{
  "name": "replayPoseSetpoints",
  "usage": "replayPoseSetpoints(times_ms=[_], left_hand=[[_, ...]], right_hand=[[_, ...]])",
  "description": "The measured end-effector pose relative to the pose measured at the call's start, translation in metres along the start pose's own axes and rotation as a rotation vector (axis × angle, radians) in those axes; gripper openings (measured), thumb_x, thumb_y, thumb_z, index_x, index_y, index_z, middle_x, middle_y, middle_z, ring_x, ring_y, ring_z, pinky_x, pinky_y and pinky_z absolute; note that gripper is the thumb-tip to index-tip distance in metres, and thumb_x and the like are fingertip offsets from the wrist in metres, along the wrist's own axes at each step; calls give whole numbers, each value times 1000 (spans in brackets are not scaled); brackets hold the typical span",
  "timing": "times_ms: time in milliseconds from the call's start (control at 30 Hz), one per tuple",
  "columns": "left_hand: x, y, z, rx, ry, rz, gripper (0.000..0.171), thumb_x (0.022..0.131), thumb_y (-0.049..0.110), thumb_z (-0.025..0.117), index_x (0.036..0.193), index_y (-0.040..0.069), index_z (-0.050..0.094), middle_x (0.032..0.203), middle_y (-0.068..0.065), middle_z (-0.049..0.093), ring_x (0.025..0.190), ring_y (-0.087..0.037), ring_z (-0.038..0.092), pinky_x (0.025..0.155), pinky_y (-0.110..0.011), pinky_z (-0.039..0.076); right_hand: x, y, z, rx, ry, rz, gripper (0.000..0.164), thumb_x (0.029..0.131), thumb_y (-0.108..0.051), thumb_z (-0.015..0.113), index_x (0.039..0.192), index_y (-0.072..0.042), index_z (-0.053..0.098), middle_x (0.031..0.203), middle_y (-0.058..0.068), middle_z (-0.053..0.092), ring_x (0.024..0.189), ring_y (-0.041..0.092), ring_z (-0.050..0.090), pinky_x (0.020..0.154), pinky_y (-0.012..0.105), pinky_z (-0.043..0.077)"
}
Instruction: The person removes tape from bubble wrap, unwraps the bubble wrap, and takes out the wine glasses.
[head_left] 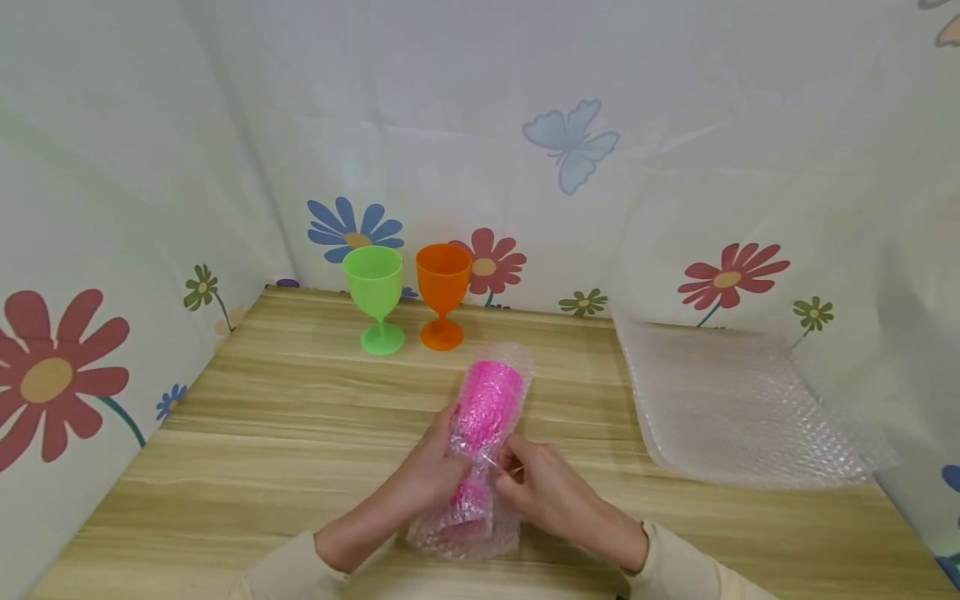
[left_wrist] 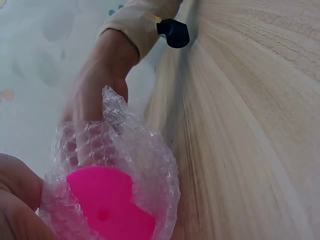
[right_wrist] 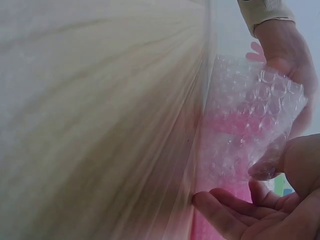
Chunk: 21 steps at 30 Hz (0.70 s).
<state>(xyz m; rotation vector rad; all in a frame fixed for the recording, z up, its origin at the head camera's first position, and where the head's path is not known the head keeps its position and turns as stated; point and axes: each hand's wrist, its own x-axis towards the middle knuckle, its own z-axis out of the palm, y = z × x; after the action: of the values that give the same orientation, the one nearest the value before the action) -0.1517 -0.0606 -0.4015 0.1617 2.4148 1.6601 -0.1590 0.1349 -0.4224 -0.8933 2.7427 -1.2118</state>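
Observation:
A pink goblet lies rolled in bubble wrap, bowl pointing to the back and foot toward the person. My left hand grips the wrapped goblet from the left around its stem. From the right, my right hand pinches the wrap at the stem with thumb and fingers. In the left wrist view the round pink foot shows inside the open end of the wrap. The right wrist view shows the right thumb on the film and the fingers beside the pink bowl.
A green goblet and an orange goblet stand upright at the back of the wooden table. On the right lies a loose bubble wrap sheet, overhanging the edge. Behind hangs a flowered cloth.

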Motion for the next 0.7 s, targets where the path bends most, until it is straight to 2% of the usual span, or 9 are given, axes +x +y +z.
replayPoseSetpoints(times_ms=[133, 267, 500, 700], left_hand=[[-1, 2, 3, 39, 21, 18, 82, 92, -6, 55, 163, -1, 15, 164, -31, 21, 146, -53, 26, 115, -67, 23], [-3, 2, 5, 82, 26, 27, 80, 95, -1, 58, 163, 0, 16, 164, -32, 21, 146, -54, 27, 114, -67, 23], [-5, -2, 5, 87, 13, 5, 76, 102, 16, 55, 165, 3, 14, 165, -30, 19, 148, -52, 24, 116, -67, 22], [-6, -1, 7, 101, 24, 54, 74, 99, 2, 53, 163, -3, 15, 161, -34, 22, 147, -53, 25, 117, -64, 21]], right_hand=[[1, -2, 2, -39, 25, -20, 14, 89, -5, 70, 93, -13, 58, 79, -8, 63, 73, 4, 62, 66, 24, 56], [2, -5, 4, -80, 46, -63, 18, 92, -11, 77, 97, -9, 59, 80, -3, 66, 71, 4, 62, 63, 22, 55], [1, -8, 2, -100, 43, -86, 17, 95, -2, 72, 104, -4, 58, 81, 2, 68, 68, 5, 63, 59, 19, 53], [-2, -6, 2, -102, 56, -116, 16, 95, 3, 69, 103, 0, 56, 74, 0, 62, 60, 0, 52, 52, 19, 49]])
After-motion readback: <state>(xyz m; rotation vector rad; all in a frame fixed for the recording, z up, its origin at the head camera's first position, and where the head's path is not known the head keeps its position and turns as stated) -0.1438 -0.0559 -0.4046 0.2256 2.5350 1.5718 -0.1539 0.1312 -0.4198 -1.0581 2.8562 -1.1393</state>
